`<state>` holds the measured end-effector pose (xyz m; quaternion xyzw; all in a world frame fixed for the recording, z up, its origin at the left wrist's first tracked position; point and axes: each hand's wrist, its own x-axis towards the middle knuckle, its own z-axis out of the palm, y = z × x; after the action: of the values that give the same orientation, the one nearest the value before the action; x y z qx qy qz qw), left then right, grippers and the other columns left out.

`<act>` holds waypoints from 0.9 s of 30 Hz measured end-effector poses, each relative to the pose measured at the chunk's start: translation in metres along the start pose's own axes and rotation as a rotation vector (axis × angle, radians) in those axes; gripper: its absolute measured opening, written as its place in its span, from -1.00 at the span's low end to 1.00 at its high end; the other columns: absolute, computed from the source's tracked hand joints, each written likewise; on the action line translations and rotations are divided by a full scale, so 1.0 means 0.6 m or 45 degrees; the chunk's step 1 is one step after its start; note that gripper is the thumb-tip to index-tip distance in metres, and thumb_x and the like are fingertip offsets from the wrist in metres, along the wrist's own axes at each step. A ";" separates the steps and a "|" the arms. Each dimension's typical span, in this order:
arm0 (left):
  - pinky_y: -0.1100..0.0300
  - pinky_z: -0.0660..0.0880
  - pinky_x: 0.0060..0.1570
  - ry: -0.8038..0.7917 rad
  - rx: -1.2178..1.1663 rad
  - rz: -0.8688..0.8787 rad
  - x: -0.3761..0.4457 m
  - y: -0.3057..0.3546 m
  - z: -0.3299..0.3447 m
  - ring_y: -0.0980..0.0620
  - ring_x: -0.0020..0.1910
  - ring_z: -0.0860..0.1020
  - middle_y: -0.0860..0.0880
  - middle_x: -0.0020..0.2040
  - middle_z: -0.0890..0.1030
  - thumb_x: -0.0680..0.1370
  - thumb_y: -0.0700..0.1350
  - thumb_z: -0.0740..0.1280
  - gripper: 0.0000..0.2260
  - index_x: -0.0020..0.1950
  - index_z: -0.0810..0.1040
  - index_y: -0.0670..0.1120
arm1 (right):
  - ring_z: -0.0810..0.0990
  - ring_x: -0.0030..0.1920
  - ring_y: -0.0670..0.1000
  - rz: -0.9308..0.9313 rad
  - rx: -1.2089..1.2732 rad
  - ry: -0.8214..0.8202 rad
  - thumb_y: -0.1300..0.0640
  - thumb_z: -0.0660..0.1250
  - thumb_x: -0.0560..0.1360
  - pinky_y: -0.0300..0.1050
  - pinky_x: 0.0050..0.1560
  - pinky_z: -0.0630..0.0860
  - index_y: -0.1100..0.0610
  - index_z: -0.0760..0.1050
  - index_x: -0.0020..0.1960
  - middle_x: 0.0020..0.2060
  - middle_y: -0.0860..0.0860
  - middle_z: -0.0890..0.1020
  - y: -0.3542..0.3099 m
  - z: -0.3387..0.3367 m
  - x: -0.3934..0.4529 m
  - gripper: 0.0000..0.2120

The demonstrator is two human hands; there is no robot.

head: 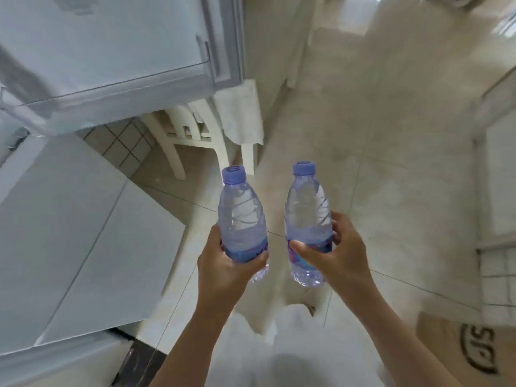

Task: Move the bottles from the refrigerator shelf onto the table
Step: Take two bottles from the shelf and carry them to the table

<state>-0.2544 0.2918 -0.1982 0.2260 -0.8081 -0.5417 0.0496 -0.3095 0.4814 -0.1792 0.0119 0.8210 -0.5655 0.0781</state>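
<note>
I hold two clear plastic water bottles with purple caps and blue labels, both upright over the floor. My left hand [223, 269] grips the left bottle [241, 216] around its label. My right hand [332, 252] grips the right bottle [305, 216] the same way, thumb across the label. The bottles are a hand's width apart in the centre of the head view. The refrigerator's open door [106, 51] with its clear door shelf is at the upper left. No table top is visible.
The white refrigerator body [69, 233] fills the left side. A cream chair [192, 132] with a white cloth [240, 115] draped over it stands behind the door. A cardboard box [469, 347] sits at the lower right. Pale tiled floor [391, 163] stretches ahead.
</note>
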 end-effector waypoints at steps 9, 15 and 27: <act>0.63 0.38 -0.23 -0.128 0.197 0.178 0.015 0.103 0.273 0.29 -0.19 0.53 0.32 -0.09 0.49 0.22 -0.03 0.63 -0.41 0.15 0.45 -0.01 | 0.61 -0.03 -0.21 0.164 -0.014 0.187 0.10 0.64 0.15 -0.43 -0.16 0.53 0.05 0.43 0.20 -0.01 -0.16 0.61 0.115 -0.260 0.051 -0.32; 0.59 0.41 -0.25 -0.187 0.230 0.209 0.061 0.162 0.363 0.17 -0.22 0.55 0.19 -0.09 0.56 0.16 0.22 0.58 -0.31 0.17 0.48 -0.06 | 0.61 -0.02 -0.19 0.277 0.073 0.273 0.11 0.64 0.15 -0.42 -0.15 0.55 0.02 0.41 0.21 0.01 -0.19 0.59 0.150 -0.335 0.107 -0.29; 0.47 0.50 -0.19 -0.184 0.251 0.172 0.298 0.236 0.498 0.06 -0.14 0.61 0.06 -0.06 0.64 0.16 0.15 0.53 -0.37 0.16 0.46 -0.01 | 0.64 0.03 -0.06 0.345 0.185 0.278 -0.11 0.56 0.03 -0.12 0.01 0.62 0.07 0.39 0.27 0.03 -0.16 0.61 0.163 -0.399 0.382 -0.14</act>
<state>-0.5551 0.5159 -0.2227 0.1350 -0.8722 -0.4701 0.0052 -0.5527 0.7237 -0.2188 0.1891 0.7725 -0.6029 0.0629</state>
